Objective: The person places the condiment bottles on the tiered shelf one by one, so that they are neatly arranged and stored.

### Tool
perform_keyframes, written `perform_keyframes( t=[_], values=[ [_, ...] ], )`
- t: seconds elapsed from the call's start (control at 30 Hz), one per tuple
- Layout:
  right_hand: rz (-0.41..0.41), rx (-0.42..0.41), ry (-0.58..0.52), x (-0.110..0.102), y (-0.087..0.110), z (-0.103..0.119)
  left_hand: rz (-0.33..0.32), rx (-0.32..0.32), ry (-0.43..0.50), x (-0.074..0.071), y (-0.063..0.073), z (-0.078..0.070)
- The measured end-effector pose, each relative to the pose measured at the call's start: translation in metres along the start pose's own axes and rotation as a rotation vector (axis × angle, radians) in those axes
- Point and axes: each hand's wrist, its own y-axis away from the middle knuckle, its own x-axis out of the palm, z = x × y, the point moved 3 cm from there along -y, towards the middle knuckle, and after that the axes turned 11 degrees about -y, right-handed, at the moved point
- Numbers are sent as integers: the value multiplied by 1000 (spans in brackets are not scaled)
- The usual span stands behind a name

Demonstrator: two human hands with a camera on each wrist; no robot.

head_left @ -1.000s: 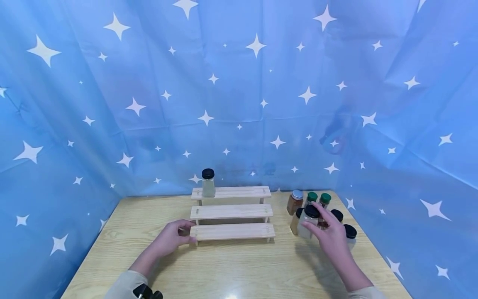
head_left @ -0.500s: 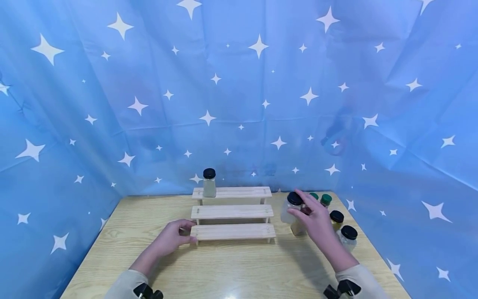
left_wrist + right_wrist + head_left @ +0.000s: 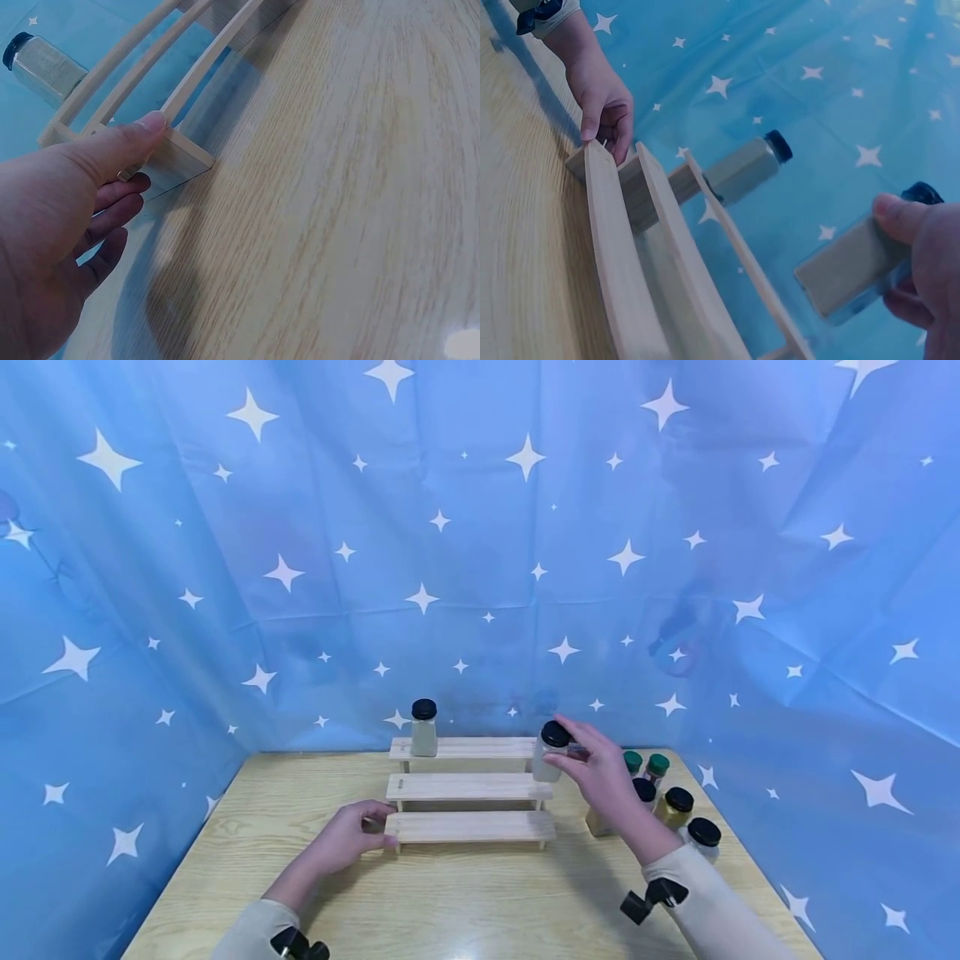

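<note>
A pale wooden three-tier shelf rack (image 3: 470, 827) stands on the table. My left hand (image 3: 347, 838) pinches the left end of its lowest step, with the thumb (image 3: 150, 124) on the front edge and fingers curled behind. In my right hand (image 3: 603, 777) I grip a glass spice jar (image 3: 547, 762) with a black lid, pale contents inside. In the head view it overlaps the right ends of the upper two steps; the right wrist view shows it in the air beside the top step. Another black-lidded jar (image 3: 423, 735) stands upright at the left end of the top step.
Right of the rack stand several more spice jars, some partly hidden by my right arm: green-lidded jars (image 3: 657, 768), a black-lidded jar with yellowish contents (image 3: 674, 811) and a whitish one (image 3: 703, 837). A blue star-printed curtain (image 3: 480, 568) hangs behind the table (image 3: 480, 910).
My right hand has lifted the black-lidded spice jar out of the group and carried it left and up to the rack's right end. My left hand keeps its grip on the rack.
</note>
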Motion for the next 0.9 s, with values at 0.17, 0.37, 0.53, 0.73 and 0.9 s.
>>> perform_keyframes(
  t=[0.17,0.37,0.53,0.73,0.9],
  values=[
    [7,-2,-24,12,-16,6,-6,-12,-4,-1,0,0],
    [25,-18,-43,28,-33,12,4,-9,-9,-1,2,2],
    [51,-38,-69,44,-47,14,-1,-16,7,-3,4,5],
    [58,-31,-107,57,-65,13,7,2,20,-2,0,7],
    [77,-7,-101,67,-78,9,11,5,28,1,-2,7]
  ],
)
